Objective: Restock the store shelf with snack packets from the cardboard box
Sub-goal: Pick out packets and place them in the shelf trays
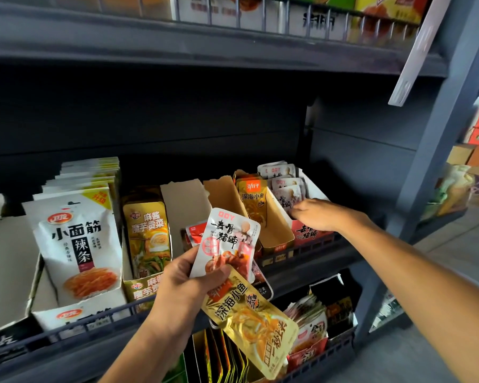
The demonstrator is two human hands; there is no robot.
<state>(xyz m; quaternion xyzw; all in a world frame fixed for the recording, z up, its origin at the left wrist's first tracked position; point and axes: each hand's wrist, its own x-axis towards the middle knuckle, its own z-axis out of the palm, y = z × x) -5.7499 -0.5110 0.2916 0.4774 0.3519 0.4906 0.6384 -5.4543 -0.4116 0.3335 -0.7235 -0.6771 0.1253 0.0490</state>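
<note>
Holding two snack packets (pixel 227 244) fanned in your left hand (pixel 183 283); right hand (pixel 320 214) fingers touch packets in the display carton (pixel 310 233), grip unclear.

- white snack packet (pixel 227 241) with black characters and a red-brown food picture; upright, tilted slightly right, near centre; pinched at its lower left corner
- gold snack packet (pixel 250 324) below it; glossy, slanting down to the right; more packets partly hidden behind
- white packets (pixel 284 186) standing in a row in the far right display carton (pixel 310 233); red front
- grey store shelf (pixel 310 261) beneath the cartons
</note>
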